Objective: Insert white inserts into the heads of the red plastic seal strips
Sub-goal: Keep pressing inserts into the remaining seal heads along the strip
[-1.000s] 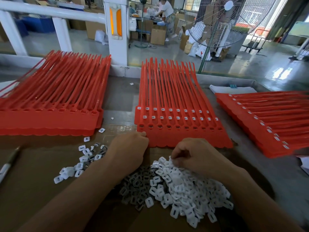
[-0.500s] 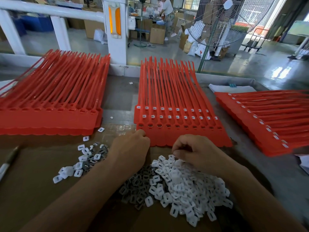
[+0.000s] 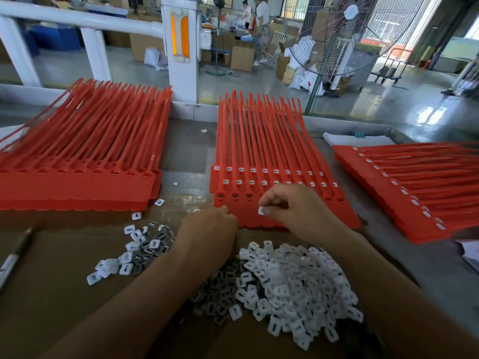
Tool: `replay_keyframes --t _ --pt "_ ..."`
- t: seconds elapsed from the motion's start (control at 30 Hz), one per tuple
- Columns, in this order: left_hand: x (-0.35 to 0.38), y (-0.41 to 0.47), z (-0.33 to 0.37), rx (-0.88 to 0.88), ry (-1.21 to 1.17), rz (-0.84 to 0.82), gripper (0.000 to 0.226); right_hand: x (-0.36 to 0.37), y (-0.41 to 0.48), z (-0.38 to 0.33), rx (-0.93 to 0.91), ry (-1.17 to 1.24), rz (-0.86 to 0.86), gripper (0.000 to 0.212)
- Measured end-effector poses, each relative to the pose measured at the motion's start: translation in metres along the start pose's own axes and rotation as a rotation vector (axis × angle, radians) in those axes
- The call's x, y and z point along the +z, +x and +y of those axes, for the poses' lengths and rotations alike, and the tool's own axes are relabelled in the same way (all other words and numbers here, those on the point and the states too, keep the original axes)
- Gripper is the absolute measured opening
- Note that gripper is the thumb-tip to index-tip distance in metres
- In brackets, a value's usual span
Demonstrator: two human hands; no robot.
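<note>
One small white plastic insert (image 3: 261, 210) is pinched between the fingertips of the right hand (image 3: 293, 208), above the heads of the middle stack of red plastic seal strips (image 3: 261, 161). The left hand (image 3: 207, 235) is curled closed, knuckles touching that stack's near edge; contents cannot be determined. The loose pile of white inserts (image 3: 293, 281) lies just behind both hands on the brown cardboard sheet (image 3: 51, 294). Further red strip stacks flank left (image 3: 77, 156) and right (image 3: 414, 187).

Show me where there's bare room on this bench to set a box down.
Bare brown board between the pen and the small insert scatter. A narrower grey gap lies between the left and middle strip stacks. Crowded: the big insert pile.
</note>
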State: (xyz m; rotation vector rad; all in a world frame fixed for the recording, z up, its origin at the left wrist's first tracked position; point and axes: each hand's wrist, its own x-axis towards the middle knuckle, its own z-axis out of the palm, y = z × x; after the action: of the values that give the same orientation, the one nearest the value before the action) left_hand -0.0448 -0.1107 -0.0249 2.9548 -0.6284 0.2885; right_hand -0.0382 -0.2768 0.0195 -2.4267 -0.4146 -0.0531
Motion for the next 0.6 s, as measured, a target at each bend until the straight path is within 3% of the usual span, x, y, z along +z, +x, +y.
replay_keyframes --t 0.13,0.6 --pt "-0.001 0.000 0.000 0.005 0.004 0.013 0.026 0.009 0.029 -0.013 -0.025 -0.034 -0.008 0.004" --pt "-0.010 -0.003 0.004 0.000 0.085 -0.018 0.026 0.055 0.079 -0.013 0.076 -0.113 -0.057 0.014"
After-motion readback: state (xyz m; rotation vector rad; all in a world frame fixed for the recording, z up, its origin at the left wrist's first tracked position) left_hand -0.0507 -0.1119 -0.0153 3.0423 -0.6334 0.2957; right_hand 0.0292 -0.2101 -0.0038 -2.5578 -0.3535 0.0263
